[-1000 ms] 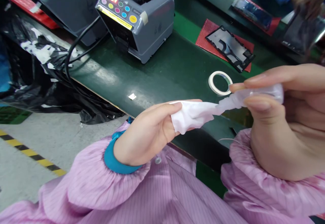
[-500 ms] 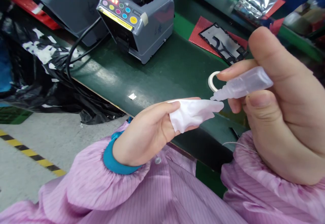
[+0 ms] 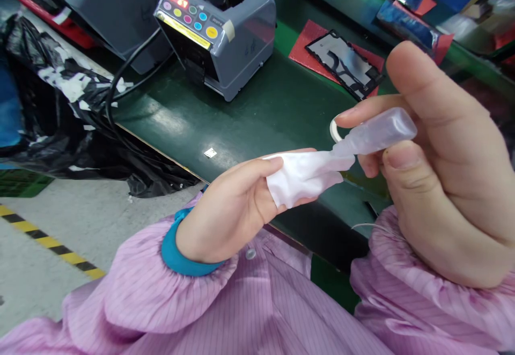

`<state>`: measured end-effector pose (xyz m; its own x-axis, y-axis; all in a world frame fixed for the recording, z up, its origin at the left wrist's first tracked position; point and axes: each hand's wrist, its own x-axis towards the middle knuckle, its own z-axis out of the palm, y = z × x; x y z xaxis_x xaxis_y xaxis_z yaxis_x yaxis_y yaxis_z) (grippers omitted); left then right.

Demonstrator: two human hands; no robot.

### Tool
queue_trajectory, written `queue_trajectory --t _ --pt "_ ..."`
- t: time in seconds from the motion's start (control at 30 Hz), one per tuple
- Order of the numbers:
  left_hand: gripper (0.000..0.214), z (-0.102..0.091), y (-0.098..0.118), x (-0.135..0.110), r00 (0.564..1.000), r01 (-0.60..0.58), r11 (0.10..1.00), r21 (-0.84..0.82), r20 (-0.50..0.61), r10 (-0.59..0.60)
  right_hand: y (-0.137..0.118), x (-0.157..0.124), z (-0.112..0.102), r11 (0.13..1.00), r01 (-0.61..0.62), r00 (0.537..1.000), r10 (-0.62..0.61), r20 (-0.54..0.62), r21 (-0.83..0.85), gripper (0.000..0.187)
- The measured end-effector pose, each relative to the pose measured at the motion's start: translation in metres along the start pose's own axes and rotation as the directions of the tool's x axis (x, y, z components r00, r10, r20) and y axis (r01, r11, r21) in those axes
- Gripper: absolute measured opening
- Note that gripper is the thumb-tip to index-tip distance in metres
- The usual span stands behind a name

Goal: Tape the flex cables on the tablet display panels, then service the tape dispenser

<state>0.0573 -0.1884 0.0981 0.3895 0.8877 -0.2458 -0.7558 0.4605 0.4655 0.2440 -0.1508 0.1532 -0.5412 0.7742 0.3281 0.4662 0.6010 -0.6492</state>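
Observation:
A thin white wiping cloth [image 3: 303, 178] lies over the fingers of my left hand [image 3: 237, 205], with the thumb pressed on its near edge. A small translucent dropper bottle [image 3: 380, 132] is pinched between the thumb and fingers of my right hand [image 3: 446, 183]. Its nozzle points down to the left and meets the cloth near the left fingertips. A white ring [image 3: 333, 131], perhaps a tape roll, shows partly behind the right forefinger. Beyond it, a dark-framed phone part [image 3: 346, 63] rests on a red pad [image 3: 300, 52].
A grey tape dispenser [image 3: 241, 38] with a lit display stands on the green bench [image 3: 181, 140], a second grey machine [image 3: 116, 12] to its left. A black cable [image 3: 110, 97] hangs at the edge. Black plastic sheeting [image 3: 80, 146] holds white scraps. Silver-blue packets [image 3: 408, 22] lie at the back.
My right hand and the bottle have moved slightly left, bringing the nozzle onto the cloth. The phone part and red pad have shifted a little left; the silver packet at the back has moved away.

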Motion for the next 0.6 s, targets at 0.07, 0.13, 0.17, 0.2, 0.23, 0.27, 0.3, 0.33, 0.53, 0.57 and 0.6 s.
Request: queue_trajectory --t 0.07,0.13,0.17,0.2,0.23,0.27,0.3,0.33,0.53,0.57,0.6 --pt "0.039 0.0 0.0006 -0.0001 1.0 -0.006 1.0 0.0 -0.009 0.006 0.0008 0.001 0.0006 0.998 -0.022 1.0 0.022 0.002 0.06 0.059" --pt "0.037 0.0009 0.0016 -0.0004 1.0 -0.026 1.0 0.01 -0.016 0.026 0.0017 0.0027 0.0002 0.995 -0.016 0.999 0.012 0.038 0.096 0.061" --pt "0.035 0.0017 0.0021 -0.0006 0.999 -0.044 0.999 0.017 -0.016 0.045 0.0022 0.0036 -0.0002 0.996 -0.005 0.998 -0.001 0.068 0.089 0.063" --pt "0.033 0.0027 0.0027 -0.0008 0.998 -0.064 0.998 0.024 -0.015 0.064 0.0028 0.0044 -0.0005 0.997 0.007 0.995 -0.015 0.096 0.074 0.065" --pt "0.03 0.0038 0.0033 -0.0009 0.997 -0.082 0.996 0.03 -0.011 0.083 0.0033 0.005 -0.0007 0.998 0.022 0.992 -0.029 0.121 0.059 0.068" --pt "0.028 0.0046 0.0038 -0.0011 0.995 -0.096 0.995 0.035 -0.004 0.096 0.0038 0.0056 -0.0007 0.999 0.032 0.989 -0.038 0.142 0.042 0.071" --pt "0.027 0.0051 0.0041 -0.0013 0.995 -0.102 0.994 0.04 0.001 0.102 0.0043 0.0059 -0.0003 0.999 0.046 0.986 -0.05 0.156 0.027 0.074" --pt "0.026 0.0051 0.0042 -0.0015 0.995 -0.103 0.994 0.046 0.006 0.103 0.0049 0.0061 0.0003 0.998 0.063 0.984 -0.064 0.164 0.012 0.076" --pt "0.031 0.0007 0.0031 -0.0038 0.994 -0.106 0.987 0.121 0.049 0.101 0.0085 0.005 0.0058 0.989 0.078 0.984 -0.056 0.17 -0.125 0.078" --pt "0.034 0.0008 0.0029 -0.0039 0.992 -0.112 0.984 0.14 0.072 0.103 0.0085 0.0048 0.0065 0.987 0.081 0.985 -0.059 0.165 -0.136 0.077" --pt "0.036 0.0013 0.0028 -0.0038 0.989 -0.121 0.98 0.16 0.099 0.106 0.0081 0.0047 0.0072 0.986 0.088 0.985 -0.064 0.162 -0.144 0.076"
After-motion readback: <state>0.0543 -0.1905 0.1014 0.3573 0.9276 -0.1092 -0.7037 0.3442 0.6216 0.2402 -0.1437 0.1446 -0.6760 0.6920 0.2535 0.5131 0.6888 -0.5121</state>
